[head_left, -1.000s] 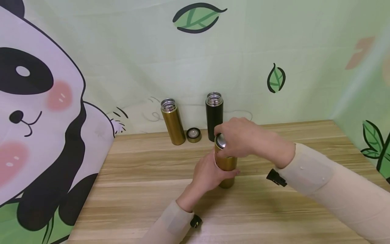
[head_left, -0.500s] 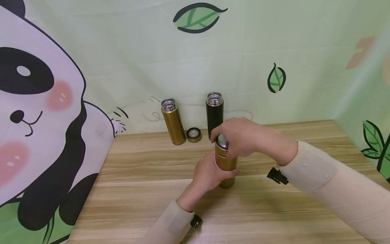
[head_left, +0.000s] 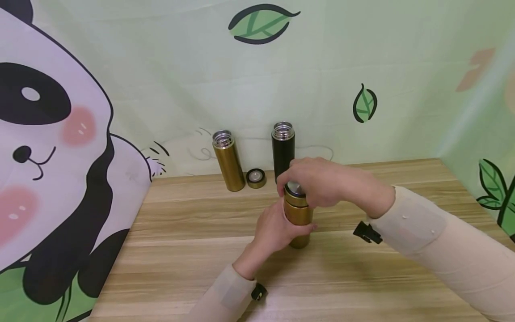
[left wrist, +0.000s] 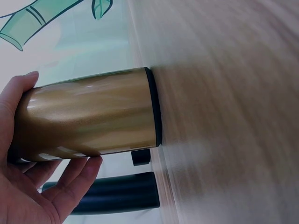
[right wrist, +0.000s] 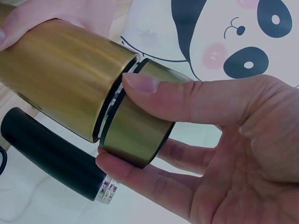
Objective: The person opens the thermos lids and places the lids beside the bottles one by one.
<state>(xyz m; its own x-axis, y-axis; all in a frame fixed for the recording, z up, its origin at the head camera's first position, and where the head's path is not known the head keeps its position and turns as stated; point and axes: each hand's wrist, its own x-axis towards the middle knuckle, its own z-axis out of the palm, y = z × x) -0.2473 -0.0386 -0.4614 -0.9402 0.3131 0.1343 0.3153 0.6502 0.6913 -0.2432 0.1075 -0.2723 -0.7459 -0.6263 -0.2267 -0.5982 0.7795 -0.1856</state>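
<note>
A gold thermos bottle (head_left: 298, 217) stands upright on the wooden table. My left hand (head_left: 272, 228) is wrapped round its middle, and the left wrist view has its dark base (left wrist: 155, 109) touching the tabletop. Over the mouth sits a gold lid (head_left: 294, 199) with a silvery top. My right hand (head_left: 322, 181) grips this lid from above. Seen from the right wrist, thumb and fingers hold the lid (right wrist: 138, 123) on opposite sides. A narrow gap with a glint of metal shows between lid and body there.
Behind stands a black thermos (head_left: 283, 152) with a bare steel mouth. Further left, another gold thermos (head_left: 229, 165) is also uncapped. Between them a gold-sided lid (head_left: 255, 178) lies with its inside up. A cloth backdrop with a panda (head_left: 96, 170) borders the table.
My right hand has shifted round the lid, its fingertips moving a little left and its wrist slightly right. More of the lid's side now shows. The left hand and bottle stay put.
</note>
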